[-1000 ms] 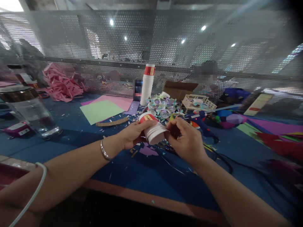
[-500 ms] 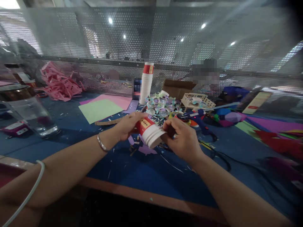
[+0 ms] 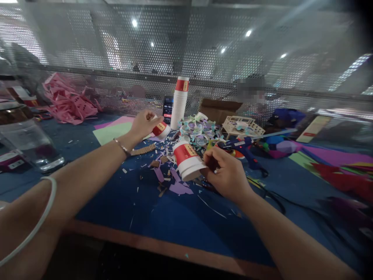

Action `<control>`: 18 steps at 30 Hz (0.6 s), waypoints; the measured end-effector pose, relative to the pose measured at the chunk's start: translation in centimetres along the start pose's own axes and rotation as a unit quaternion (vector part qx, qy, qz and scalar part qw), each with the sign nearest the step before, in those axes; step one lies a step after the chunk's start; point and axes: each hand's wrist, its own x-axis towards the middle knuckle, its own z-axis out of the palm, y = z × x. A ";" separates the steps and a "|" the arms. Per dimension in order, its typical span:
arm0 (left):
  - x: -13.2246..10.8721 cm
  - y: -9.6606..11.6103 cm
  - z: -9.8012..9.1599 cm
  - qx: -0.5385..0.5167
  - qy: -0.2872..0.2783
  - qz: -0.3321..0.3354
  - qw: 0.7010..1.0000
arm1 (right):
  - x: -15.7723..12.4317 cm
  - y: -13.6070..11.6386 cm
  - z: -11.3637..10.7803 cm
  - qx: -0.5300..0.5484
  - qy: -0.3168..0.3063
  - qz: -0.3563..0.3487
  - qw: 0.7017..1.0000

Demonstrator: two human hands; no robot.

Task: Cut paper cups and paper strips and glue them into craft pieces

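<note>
My right hand (image 3: 227, 173) grips the base end of a short stack of white paper cups with a red band (image 3: 186, 159), held tilted over the blue table (image 3: 175, 217). My left hand (image 3: 144, 122) reaches forward and left, closed on a single red-banded paper cup (image 3: 161, 129) above the coloured paper sheets (image 3: 112, 130). A tall stack of the same cups (image 3: 180, 102) stands upright just beyond that hand. Paper scraps (image 3: 166, 171) lie scattered between my hands.
A glass jar (image 3: 27, 144) stands at the left. Pink cut paper (image 3: 67, 103) is piled at the back left. A glue gun (image 3: 246, 149), a small wooden frame (image 3: 243, 126), a cardboard box (image 3: 218, 109) and coloured papers (image 3: 335, 159) lie at the right. A perforated metal screen (image 3: 186, 58) closes the back.
My left hand pulled one cup off the stack and carried it forward and left toward the tall stack. My right hand kept the rest almost still.
</note>
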 end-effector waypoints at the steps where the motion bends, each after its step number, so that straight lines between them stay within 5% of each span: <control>1: 1.1 -0.6 0.2 0.082 0.026 0.031 0.996 | 0.0 0.1 0.0 -0.001 -0.002 0.004 1.000; 6: 4.8 -2.1 4.0 0.196 -0.021 0.125 0.972 | 0.1 0.3 0.2 -0.015 -0.009 0.010 1.000; 11: 5.6 -3.0 7.8 0.207 -0.094 0.138 0.964 | 0.1 0.4 -0.1 -0.020 -0.011 0.017 1.000; 18: 3.8 -2.0 6.7 0.172 -0.079 0.077 0.979 | 0.1 0.5 -0.4 -0.005 -0.008 0.016 1.000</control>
